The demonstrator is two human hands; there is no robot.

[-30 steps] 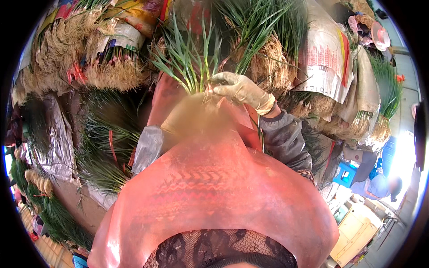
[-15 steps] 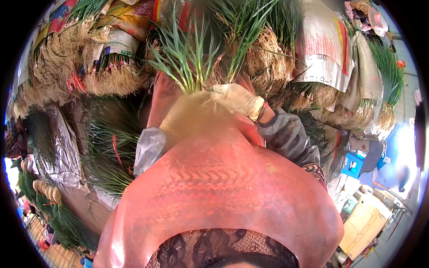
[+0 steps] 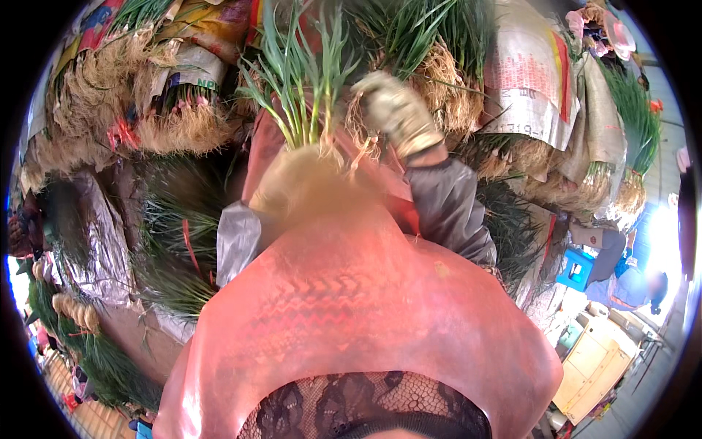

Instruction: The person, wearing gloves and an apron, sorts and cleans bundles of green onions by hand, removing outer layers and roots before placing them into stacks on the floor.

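My left hand (image 3: 292, 175), in a pale yellowish glove, grips a small bunch of green garlic (image 3: 303, 110) by its lower stems. Long flat leaves rise from it, and a few roots hang over the glove. A soft blur covers the lower part of this hand. My right hand (image 3: 401, 115), in a dirty pale glove, is just right of the bunch and apart from it. Motion smears its fingers, so what they hold, if anything, does not show. Dry brown roots (image 3: 358, 128) dangle between the two hands. A reddish translucent apron (image 3: 365, 293) covers my front.
Rooted green bundles (image 3: 439, 80) lie ahead, some under woven sacks (image 3: 523, 80). More root bundles (image 3: 183, 128) line the left, above a heap of dark green leaves (image 3: 179, 234). At the right are a blue plastic crate (image 3: 575, 268) and a wooden cabinet (image 3: 596, 362).
My right hand has come away from the left hand and moved up and forward, to the right of the bunch. The left hand and its bunch have shifted slightly left.
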